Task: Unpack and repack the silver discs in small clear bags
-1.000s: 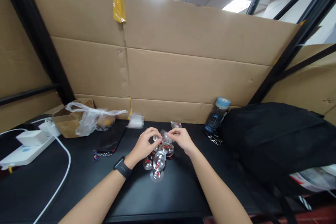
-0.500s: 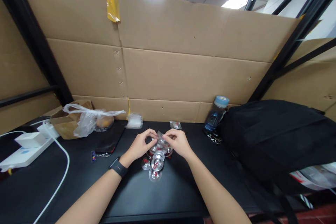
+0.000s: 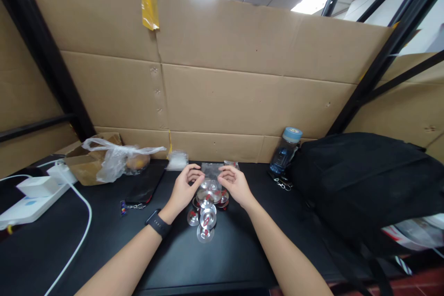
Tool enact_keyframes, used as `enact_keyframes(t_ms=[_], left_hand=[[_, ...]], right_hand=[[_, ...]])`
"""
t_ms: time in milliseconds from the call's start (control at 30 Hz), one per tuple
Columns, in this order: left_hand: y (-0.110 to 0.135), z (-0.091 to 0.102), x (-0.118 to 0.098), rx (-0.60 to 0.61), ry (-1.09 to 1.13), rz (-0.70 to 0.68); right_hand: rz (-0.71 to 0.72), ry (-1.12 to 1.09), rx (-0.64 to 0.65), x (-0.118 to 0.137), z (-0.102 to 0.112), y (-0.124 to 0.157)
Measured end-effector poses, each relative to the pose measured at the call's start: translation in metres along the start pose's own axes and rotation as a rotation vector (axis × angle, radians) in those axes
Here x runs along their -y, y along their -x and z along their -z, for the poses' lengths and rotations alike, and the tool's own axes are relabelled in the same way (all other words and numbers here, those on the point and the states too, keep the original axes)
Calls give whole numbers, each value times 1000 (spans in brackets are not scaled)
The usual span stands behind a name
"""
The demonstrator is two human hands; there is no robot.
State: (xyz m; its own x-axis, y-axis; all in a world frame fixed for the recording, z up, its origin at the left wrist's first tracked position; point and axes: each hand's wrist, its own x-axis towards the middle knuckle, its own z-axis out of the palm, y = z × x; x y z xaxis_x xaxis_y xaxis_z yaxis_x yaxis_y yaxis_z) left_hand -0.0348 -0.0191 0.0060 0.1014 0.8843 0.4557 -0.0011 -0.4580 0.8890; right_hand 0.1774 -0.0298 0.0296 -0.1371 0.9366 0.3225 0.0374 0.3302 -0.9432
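Observation:
Between my two hands hangs a small clear plastic bag (image 3: 211, 172), stretched flat by its top corners. My left hand (image 3: 185, 188), with a black watch on the wrist, pinches the left corner. My right hand (image 3: 235, 183) pinches the right corner. Both hold it just above a pile of several round silver discs with red marks (image 3: 207, 206) on the black table (image 3: 222, 259). A disc seems to show through the bag's lower part, but I cannot tell if it is inside.
A stack of clear bags (image 3: 177, 160) and one small bag (image 3: 231, 164) lie by the cardboard wall. A phone (image 3: 144, 187), a plastic bag in a carton (image 3: 114, 159) and a white power strip (image 3: 29, 199) are left. A blue bottle (image 3: 286, 150) and black backpack (image 3: 364, 180) stand right.
My hands have drawn apart and risen a little toward the wall. The crumpled bag between them is now pulled flat and taut.

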Motion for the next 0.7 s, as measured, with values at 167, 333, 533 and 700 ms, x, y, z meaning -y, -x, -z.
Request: enact_keyframes(t_ms=[167, 333, 533, 700], left_hand=[[-1, 2, 3, 12, -76, -11], [3, 4, -8, -68, -405, -161], [10, -4, -28, 310, -829, -456], [8, -9, -24, 293, -1003, -489]], right_hand=[[-21, -10, -38, 3, -2, 0], [-128, -32, -147, -3, 1, 0], [-186, -40, -218, -1, 1, 0], [-241, -143, -214, 1, -2, 0]])
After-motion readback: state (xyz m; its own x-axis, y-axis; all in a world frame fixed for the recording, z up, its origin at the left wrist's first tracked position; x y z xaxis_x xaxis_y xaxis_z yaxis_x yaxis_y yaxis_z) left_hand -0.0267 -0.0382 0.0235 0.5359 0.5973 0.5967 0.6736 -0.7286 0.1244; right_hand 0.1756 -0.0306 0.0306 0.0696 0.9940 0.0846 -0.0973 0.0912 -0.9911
